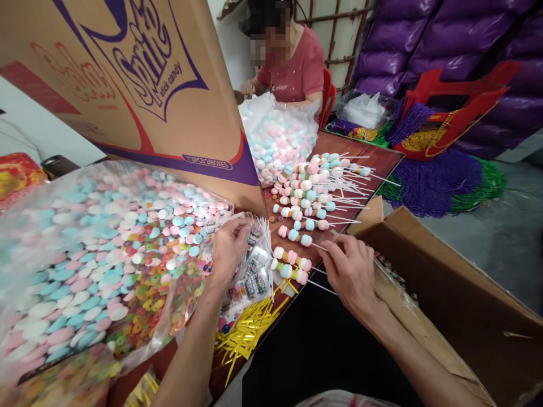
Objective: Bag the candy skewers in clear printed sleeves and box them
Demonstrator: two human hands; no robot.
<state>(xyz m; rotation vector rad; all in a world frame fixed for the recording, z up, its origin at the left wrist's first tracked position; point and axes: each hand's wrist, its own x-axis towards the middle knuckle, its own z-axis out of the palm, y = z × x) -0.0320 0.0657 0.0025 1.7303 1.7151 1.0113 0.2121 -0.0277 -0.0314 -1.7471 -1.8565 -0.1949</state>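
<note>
My left hand (229, 246) is closed in a pinch at the edge of a small printed clear plastic bag (254, 277), on top of several like it. My right hand (350, 268) has its fingertips closed on the white stick of a marshmallow skewer (294, 236) with pink and blue pieces. Just nearer to me lie two more marshmallow skewers (292, 258), their sticks pointing toward my right hand. Beyond them is a pile of finished skewers (314, 186). Yellow twist ties (250, 322) lie below the bags, by the table edge.
A big clear bag of marshmallows and gummy rings (85, 271) covers the left side. A tall carton (169, 113) stands behind it. An open cardboard box (458, 282) is at right. Across the table sits a person (292, 68) behind another marshmallow bag (275, 135).
</note>
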